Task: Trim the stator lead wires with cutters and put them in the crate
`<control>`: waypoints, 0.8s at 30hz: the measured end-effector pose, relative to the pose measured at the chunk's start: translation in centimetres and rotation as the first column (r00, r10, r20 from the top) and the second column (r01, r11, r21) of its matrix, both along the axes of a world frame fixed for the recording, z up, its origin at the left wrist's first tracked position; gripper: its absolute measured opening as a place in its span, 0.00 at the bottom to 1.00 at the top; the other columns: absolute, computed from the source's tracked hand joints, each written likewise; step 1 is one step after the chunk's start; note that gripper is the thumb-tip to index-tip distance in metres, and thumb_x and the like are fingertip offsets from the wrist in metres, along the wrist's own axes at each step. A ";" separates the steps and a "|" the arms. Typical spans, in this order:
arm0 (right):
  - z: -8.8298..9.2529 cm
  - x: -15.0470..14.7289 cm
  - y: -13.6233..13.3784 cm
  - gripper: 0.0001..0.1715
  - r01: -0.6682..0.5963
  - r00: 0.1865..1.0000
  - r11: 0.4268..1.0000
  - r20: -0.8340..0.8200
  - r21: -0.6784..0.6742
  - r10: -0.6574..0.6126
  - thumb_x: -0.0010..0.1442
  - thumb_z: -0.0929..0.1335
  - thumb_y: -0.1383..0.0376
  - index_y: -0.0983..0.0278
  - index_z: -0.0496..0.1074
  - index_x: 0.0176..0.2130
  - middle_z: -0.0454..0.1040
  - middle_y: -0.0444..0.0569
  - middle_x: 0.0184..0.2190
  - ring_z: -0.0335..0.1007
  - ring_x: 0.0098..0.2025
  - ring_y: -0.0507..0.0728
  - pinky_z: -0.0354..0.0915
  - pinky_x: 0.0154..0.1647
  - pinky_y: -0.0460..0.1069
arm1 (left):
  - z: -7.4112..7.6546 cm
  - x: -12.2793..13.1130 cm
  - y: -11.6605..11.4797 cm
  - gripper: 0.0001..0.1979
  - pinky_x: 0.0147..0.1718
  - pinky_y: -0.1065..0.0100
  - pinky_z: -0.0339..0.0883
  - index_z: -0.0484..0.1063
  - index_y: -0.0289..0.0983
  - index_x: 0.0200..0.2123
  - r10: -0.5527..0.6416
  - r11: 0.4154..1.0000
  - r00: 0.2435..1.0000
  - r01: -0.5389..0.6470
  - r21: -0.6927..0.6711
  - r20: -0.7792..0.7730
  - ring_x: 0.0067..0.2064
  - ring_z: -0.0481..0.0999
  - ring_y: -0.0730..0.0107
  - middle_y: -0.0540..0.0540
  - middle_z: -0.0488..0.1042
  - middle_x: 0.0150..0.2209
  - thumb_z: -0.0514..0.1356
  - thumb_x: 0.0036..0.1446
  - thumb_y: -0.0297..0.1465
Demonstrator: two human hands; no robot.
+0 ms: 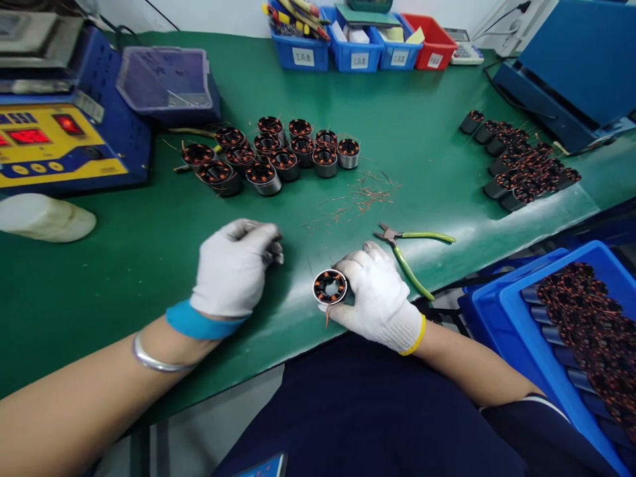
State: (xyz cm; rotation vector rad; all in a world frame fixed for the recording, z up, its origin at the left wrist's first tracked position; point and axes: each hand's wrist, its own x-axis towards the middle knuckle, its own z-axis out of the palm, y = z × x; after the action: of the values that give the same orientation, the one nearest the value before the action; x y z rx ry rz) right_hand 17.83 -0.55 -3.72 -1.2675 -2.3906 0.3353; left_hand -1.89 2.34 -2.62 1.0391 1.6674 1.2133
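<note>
My right hand [376, 296], in a white glove with a yellow cuff, is closed around a motor stator [330, 287] near the table's front edge. The stator is a metal ring with copper windings inside, and a copper wire end hangs from its near side. My left hand [237, 265], gloved in white with a blue cuff, hovers over the table to the left, its fingers curled together. Whether anything is pinched in them I cannot make out. Green-handled cutting pliers [392, 237] lie with jaws spread just beyond my right hand.
Several stators [283, 162] stand behind my hands, near loose copper wire clippings [371, 193]. More stators [521, 165] stand at the right, by a blue crate [514, 318] full of them. A blue-yellow device [59, 149], white bottle [47, 217] and purple bin [166, 83] occupy the left.
</note>
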 end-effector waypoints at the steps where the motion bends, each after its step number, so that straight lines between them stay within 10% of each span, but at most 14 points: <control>1: 0.1 0.0 0.0 0.27 0.011 1.000 1.000 0.008 0.000 -0.011 0.48 0.71 0.47 0.65 0.73 0.39 0.72 0.51 0.36 0.64 0.44 0.64 0.54 0.61 0.61 | 0.0 -0.2 0.2 0.08 0.20 0.71 0.64 0.65 0.38 0.25 0.018 1.000 0.997 -0.018 0.013 0.070 0.21 0.68 0.74 0.52 0.68 0.21 0.60 0.49 0.35; 8: 0.0 0.0 -0.1 0.29 0.015 0.998 0.999 0.065 0.050 -0.018 0.51 0.69 0.43 0.66 0.73 0.37 0.72 0.52 0.36 0.64 0.44 0.65 0.55 0.60 0.62 | 2.0 2.2 -1.2 0.10 0.29 0.71 0.68 0.78 0.37 0.32 -0.451 0.883 0.893 0.444 -0.149 -0.010 0.30 0.74 0.69 0.49 0.77 0.29 0.67 0.45 0.34; 15: 0.6 0.0 -0.4 0.37 0.009 0.998 1.000 0.064 -0.009 -0.008 0.45 0.71 0.40 0.67 0.73 0.42 0.73 0.54 0.38 0.66 0.46 0.66 0.56 0.60 0.63 | 0.3 0.7 0.2 0.11 0.24 0.74 0.66 0.73 0.36 0.32 -0.031 0.997 0.959 0.009 0.079 0.283 0.26 0.72 0.75 0.52 0.72 0.25 0.66 0.50 0.37; 20: 2.4 4.7 0.8 0.70 -0.017 0.997 1.000 0.069 0.017 0.016 0.34 0.70 0.31 0.70 0.56 0.63 0.61 0.64 0.60 0.57 0.61 0.71 0.56 0.61 0.65 | 1.6 1.3 -1.6 0.33 0.46 0.62 0.73 0.65 0.36 0.56 -0.238 0.955 0.878 0.289 -0.064 0.415 0.49 0.77 0.59 0.40 0.76 0.50 0.70 0.45 0.31; 24: 2.5 10.6 2.4 0.76 0.167 0.932 0.986 0.325 0.013 -0.162 0.34 0.69 0.30 0.72 0.50 0.66 0.52 0.71 0.64 0.49 0.64 0.79 0.55 0.58 0.71 | 2.2 2.6 -3.1 0.43 0.54 0.54 0.69 0.55 0.34 0.64 -0.315 0.899 0.844 0.412 -0.149 0.434 0.56 0.73 0.53 0.35 0.74 0.54 0.69 0.46 0.30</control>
State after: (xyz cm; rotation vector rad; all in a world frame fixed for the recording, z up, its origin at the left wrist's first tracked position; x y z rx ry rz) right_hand 28.47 1.88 -1.27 -1.6268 -2.5251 0.0974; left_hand 0.68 -0.77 -0.39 0.8413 1.1887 0.8741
